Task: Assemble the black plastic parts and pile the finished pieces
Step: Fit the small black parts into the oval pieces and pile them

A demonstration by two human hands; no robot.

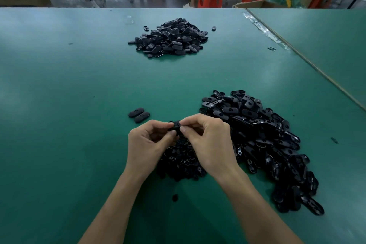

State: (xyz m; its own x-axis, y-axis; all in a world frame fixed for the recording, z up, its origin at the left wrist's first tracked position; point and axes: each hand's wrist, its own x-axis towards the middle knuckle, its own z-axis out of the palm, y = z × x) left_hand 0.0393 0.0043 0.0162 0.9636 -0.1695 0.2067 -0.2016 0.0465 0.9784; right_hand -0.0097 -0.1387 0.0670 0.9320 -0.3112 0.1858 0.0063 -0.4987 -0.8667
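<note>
Two hands meet over the near middle of the green tabletop (69,89), pinching one small black plastic part (176,125) between them. The left hand (147,142) grips it from below with thumb and fingertips drawn narrow; the right hand (208,140) closes thumb and forefinger on its upper end. This looks like the joining step, two pieces being pressed together, though the joint itself is hidden by the fingers. Beneath the hands lies a heap of small inserts (182,162); a larger heap of oval shells (263,144) spreads toward the right edge. Two oval pieces (139,115) lie just left of the hands. The pile of finished pieces (170,38) sits well apart toward the far edge, so the next move likely calls for a long reach or toss there.
</note>
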